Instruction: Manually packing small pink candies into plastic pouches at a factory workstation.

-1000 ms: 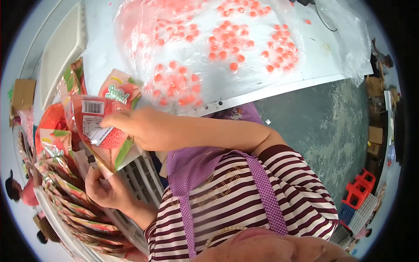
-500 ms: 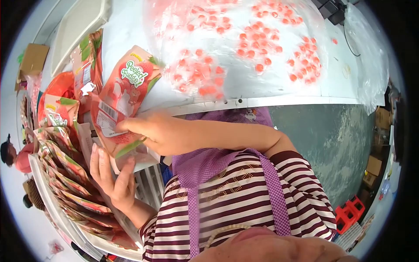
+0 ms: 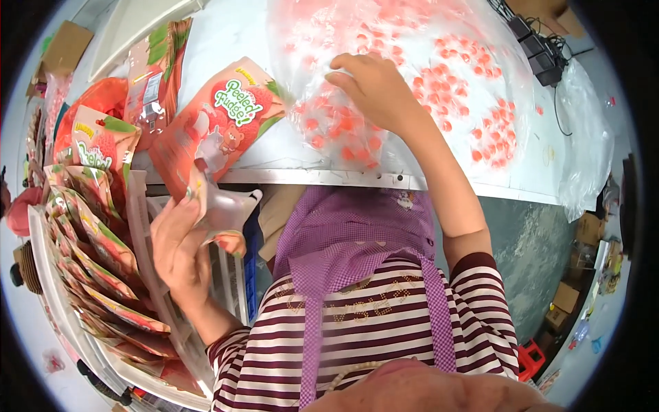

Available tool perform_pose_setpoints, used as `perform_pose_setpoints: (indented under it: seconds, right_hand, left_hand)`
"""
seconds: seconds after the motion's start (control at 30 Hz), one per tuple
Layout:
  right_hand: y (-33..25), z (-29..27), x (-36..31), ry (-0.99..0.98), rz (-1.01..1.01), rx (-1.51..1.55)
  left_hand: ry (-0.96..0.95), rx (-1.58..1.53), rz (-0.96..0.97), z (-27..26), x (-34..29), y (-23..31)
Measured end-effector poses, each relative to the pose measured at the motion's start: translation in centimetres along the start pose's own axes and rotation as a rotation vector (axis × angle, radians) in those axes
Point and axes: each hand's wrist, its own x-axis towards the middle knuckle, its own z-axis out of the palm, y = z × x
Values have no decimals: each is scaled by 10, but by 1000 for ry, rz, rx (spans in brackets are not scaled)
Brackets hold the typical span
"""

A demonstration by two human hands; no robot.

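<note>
One white table (image 3: 230,31): it is ahead of both hands, with things on it that look left to do.
White bin (image 3: 163,299): it is left of the left hand. Many pouches (image 3: 103,240) stand in a row in it, so a lot looks done.
Flat pouches (image 3: 230,113): they lie on the table just ahead of the left hand, and look not yet filled.
Red balls (image 3: 347,130): they sit in loose heaps under and around the right hand, outside the pouches, so plenty looks left.
Right hand (image 3: 374,89): half curled, back up, above the heaps. I cannot tell if it holds or touches any balls.
Left hand (image 3: 180,244): fingers bent, pinching one pouch.
Held pouch (image 3: 226,208): at the left fingertips, tipped, see-through part showing. I cannot tell what is inside.
</note>
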Motion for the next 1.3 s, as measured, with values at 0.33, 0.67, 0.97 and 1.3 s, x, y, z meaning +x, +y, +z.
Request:
perform_pose_setpoints:
  seconds: [0.33,0.67,0.97,1.3]
  right_hand:
    - [-37,71,110,-393,-145,396]
    - [-11,-7,51,-124,-97,522]
    - [18,5,-75,165,37,382]
    - [-6,45,-75,-32,-129,-155]
  left_hand:
    - [-86,-46,-5,29,3,-12]
    - [-57,-108,-66,36,-3,-19]
    - [-100,-108,-72,45,5,-14]
    - [-86,-92,-37,47,4,-9]
